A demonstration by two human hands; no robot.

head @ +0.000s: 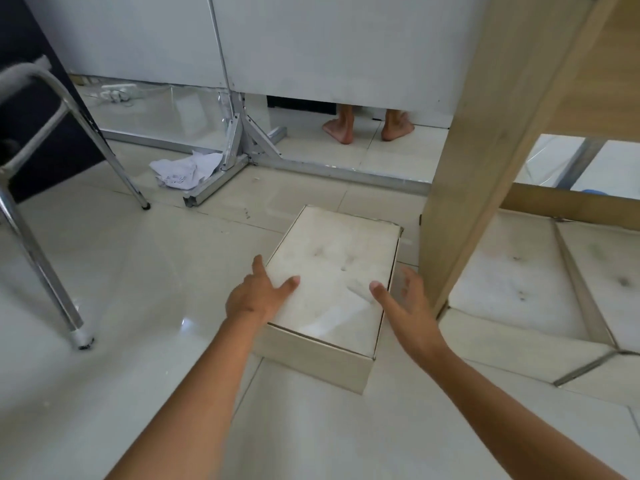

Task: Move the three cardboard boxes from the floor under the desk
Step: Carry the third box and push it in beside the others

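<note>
Box (pixel 332 282) on glossy tiled floor (pixel 104 271) beside desk leg (pixel 485 168), hands spread around it

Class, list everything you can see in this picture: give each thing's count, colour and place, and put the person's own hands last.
cardboard box: one, whitish, floor centre, closed
more boxes: at least two, whitish, right, beyond the desk panel
desk panel: one, light wood, right
chair legs: chrome, left
crumpled paper: white, by metal frame
power strip: white, far left
bare feet: two, behind partition
left hand: open, at box's left edge
right hand: open, at box's right edge
</note>
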